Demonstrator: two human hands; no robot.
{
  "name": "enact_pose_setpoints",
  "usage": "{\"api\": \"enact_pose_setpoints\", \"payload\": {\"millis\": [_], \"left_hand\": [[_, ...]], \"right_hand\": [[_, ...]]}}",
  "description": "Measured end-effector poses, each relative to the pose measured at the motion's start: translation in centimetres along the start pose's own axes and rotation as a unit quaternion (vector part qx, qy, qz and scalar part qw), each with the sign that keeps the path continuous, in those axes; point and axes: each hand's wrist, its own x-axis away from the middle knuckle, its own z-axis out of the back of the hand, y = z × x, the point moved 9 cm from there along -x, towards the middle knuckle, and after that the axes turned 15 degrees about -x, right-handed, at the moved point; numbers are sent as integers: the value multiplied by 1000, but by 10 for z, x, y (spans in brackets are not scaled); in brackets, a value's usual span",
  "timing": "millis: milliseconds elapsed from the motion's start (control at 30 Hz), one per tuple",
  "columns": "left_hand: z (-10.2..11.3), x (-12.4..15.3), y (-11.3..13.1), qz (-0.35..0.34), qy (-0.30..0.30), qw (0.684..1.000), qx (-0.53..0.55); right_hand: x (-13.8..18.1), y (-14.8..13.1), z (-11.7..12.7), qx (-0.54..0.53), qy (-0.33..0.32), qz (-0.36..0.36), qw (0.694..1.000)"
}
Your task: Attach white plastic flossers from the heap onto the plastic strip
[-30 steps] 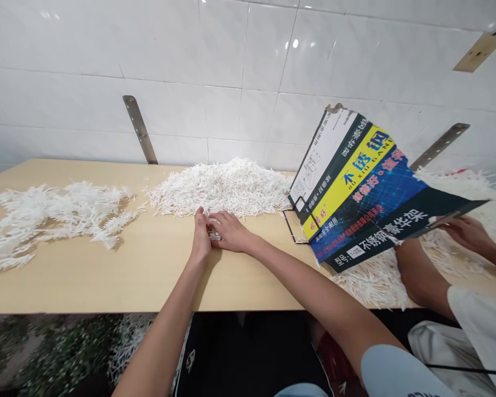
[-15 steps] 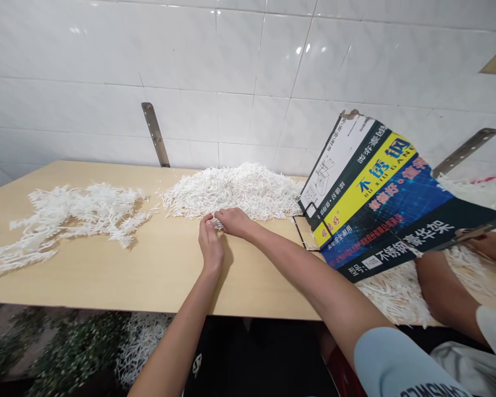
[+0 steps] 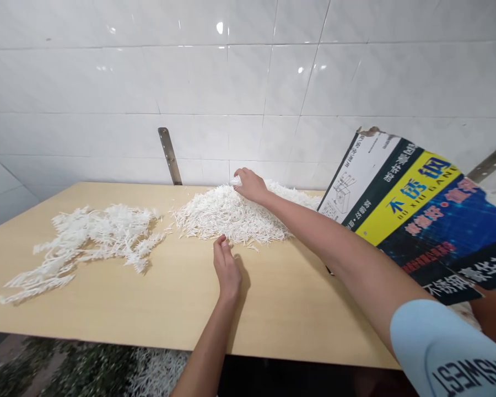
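Observation:
My right hand (image 3: 251, 185) reaches over the far top of a heap of short white plastic sticks (image 3: 227, 216) on the wooden table (image 3: 157, 298). Its fingers are curled round a small white bunch from the heap. My left hand (image 3: 226, 266) rests on the table at the heap's near edge, fingers together and bent, thumb touching the sticks; whether it holds any is hidden.
A looser spread of white plastic sprigs (image 3: 91, 237) lies to the left. A printed cardboard box flap (image 3: 417, 209) stands at the right, with another person's arm (image 3: 494, 314) below it. A metal bracket (image 3: 169, 155) leans on the tiled wall. Greenery lies under the table.
My right hand has moved from the heap's near edge up and back to its far top. The left hand stayed at the near edge. The view has tilted, shifting the box flap right.

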Motion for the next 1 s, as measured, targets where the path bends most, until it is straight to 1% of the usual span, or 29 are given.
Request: {"api": "enact_pose_setpoints", "payload": {"millis": [100,200,267,333,400,467,533,633,700,733,800,833,867,900,933,967,1000], "left_hand": [[-3,-1,-5,3,-10,1000,8],[-3,0,-4,-4,-11,1000,24],[-2,1,-2,-10,-8,999,33],[-2,1,0,-12,-2,999,37],[0,1,-1,-8,11,998,53],[2,0,-2,-5,26,997,77],[2,0,-4,-4,29,995,91],[2,-2,-5,-7,21,995,99],[4,-4,-8,-5,29,995,98],[5,-5,-10,-2,38,995,96],[8,-8,-16,9,58,993,98],[9,-9,-19,15,68,992,107],[10,-11,-22,20,76,990,120],[12,-12,-25,23,85,987,137],[13,-13,-27,25,92,983,156],[15,-14,-29,27,97,980,173],[17,-15,-32,30,101,976,188]], "right_hand": [[-14,13,-9,-38,-31,-24,999],[-20,14,-17,-63,-60,-5,996],[-22,10,-15,-84,-52,23,995],[-24,8,-7,-95,-17,38,995],[-25,11,2,-83,23,22,996],[-26,16,7,-51,40,-12,998],[-28,19,7,-14,29,-34,999],[-33,17,4,29,0,-35,999],[-33,12,8,42,7,-31,999],[-30,5,12,44,24,-24,998],[-10,-16,20,22,76,0,997],[7,-30,22,-7,105,15,994],[29,-41,19,-55,114,15,992],[53,-49,10,-113,102,-1,988],[79,-54,-8,-182,61,-33,981],[106,-59,-33,-256,-9,-71,964],[135,-62,-58,-324,-81,-115,936]]}}
